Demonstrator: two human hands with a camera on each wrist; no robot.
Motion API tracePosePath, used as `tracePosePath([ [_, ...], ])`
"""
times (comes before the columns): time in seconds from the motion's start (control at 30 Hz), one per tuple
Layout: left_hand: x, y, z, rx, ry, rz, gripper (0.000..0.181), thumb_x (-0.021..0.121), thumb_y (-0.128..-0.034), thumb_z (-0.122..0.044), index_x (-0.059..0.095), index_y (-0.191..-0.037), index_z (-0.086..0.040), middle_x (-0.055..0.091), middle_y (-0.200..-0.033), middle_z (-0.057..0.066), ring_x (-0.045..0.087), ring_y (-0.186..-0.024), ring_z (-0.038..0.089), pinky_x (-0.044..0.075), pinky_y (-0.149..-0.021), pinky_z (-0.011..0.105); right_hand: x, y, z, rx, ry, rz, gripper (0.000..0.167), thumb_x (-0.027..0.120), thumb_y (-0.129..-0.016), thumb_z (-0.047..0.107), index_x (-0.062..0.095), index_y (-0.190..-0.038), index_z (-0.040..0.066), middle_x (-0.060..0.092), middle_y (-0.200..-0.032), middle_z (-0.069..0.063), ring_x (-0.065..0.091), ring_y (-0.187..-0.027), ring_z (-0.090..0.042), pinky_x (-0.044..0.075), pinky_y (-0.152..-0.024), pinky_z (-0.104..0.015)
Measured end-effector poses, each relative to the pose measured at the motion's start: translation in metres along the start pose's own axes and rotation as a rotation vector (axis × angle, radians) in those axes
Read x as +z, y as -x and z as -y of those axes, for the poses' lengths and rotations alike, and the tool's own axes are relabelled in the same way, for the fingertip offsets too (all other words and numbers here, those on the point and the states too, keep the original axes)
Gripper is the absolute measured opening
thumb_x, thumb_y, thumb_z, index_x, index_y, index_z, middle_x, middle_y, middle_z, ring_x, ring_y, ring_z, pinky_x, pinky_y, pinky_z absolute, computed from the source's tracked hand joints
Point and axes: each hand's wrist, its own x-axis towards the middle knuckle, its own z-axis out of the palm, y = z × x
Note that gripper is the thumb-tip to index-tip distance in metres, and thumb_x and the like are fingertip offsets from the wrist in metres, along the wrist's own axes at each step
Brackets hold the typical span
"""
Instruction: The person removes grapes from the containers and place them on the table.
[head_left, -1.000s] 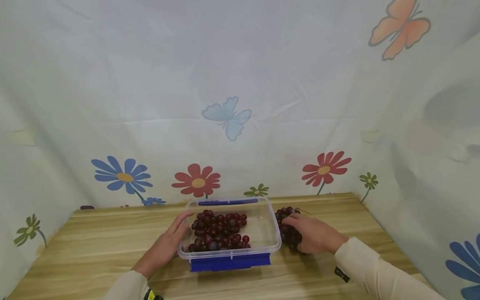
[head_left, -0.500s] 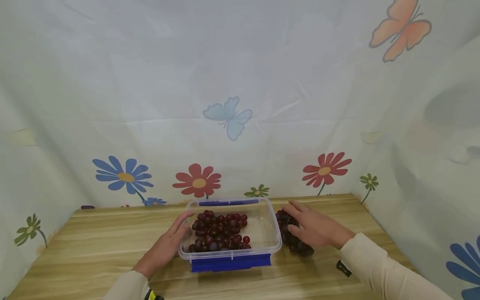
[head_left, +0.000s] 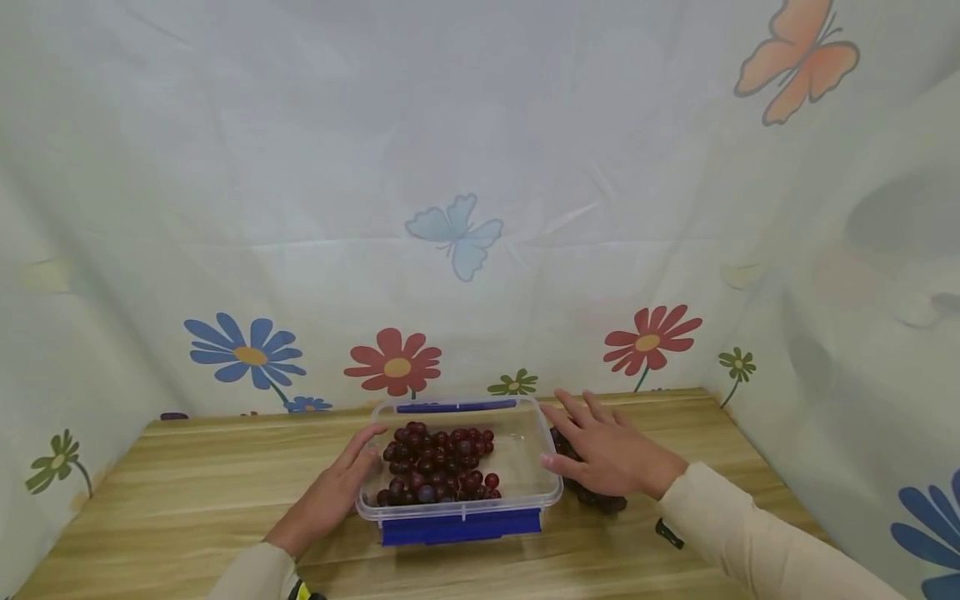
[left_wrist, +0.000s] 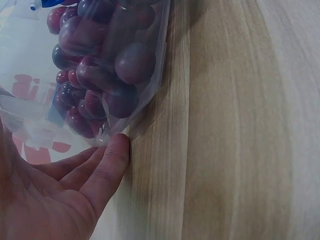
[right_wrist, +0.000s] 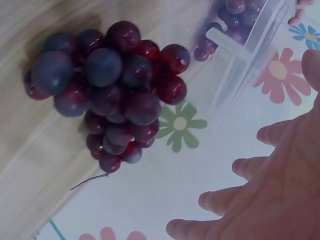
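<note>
A clear lidless container [head_left: 521, 458] sits near the middle of the wood-grain surface [head_left: 210, 508], a blue latch [head_left: 461, 527] hanging down at its front and another blue strip [head_left: 457, 406] along its far side. Dark red grapes [head_left: 431, 467] lie inside it, heaped toward the left, leaving its floor bare on the right. The left hand [head_left: 333, 496] rests against the container's left side, its fingers [left_wrist: 107, 167] extended rather than curled, with a fingertip at the lower corner of the clear wall in the left wrist view. A second bunch of grapes [right_wrist: 110, 95] lies on the surface just beside the container's right wall, with a thin stem [right_wrist: 90, 181] sticking out at one end. The right hand [head_left: 611, 450] hovers over that bunch, fingers straight and spread wide, apart from the grapes in the right wrist view. Its thumb overlaps the container's right rim from the head camera; whether they touch cannot be told. Pale sleeves [head_left: 738, 525] cover both forearms. Behind the surface hangs a white backdrop [head_left: 315, 150] printed with flowers and butterflies.
</note>
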Motion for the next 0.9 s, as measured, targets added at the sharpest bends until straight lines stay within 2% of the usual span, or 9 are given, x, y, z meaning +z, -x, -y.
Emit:
tracePosePath([
  [0.17, 0.001, -0.001, -0.001, 0.003, -0.005, 0.001, 0.059, 0.022, -0.108, -0.067, 0.028, -0.16, -0.039, 0.029, -0.172, 0.016, 0.038, -0.15, 0.053, 0.032, -0.115, 0.077, 0.0, -0.003, 0.007, -0.006, 0.004, 0.005, 0.08, 0.043, -0.104, 0.068, 0.021, -0.168, 0.026, 0.014, -0.177, -0.011, 0.009, -0.161, -0.05, 0.016, -0.12, -0.08],
  [0.6, 0.004, -0.003, -0.002, 0.021, -0.011, 0.007, 0.057, 0.021, -0.1085, -0.066, 0.028, -0.159, -0.041, 0.028, -0.172, 0.016, 0.038, -0.15, 0.053, 0.034, -0.115, 0.077, 0.001, -0.013, 0.02, -0.022, 0.023, 0.042, 0.079, 0.038, -0.105, 0.068, 0.015, -0.169, 0.026, 0.006, -0.178, -0.009, 0.006, -0.163, -0.047, 0.01, -0.123, -0.078],
  [0.9, 0.0, 0.001, -0.004, -0.007, -0.002, 0.017, 0.059, 0.021, -0.1081, -0.067, 0.026, -0.161, -0.04, 0.026, -0.172, 0.018, 0.037, -0.15, 0.054, 0.035, -0.112, 0.079, 0.002, -0.029, 0.039, -0.064, 0.067, 0.08, 0.079, 0.036, -0.104, 0.07, 0.012, -0.168, 0.031, 0.002, -0.178, -0.003, 0.006, -0.164, -0.043, 0.013, -0.127, -0.072],
])
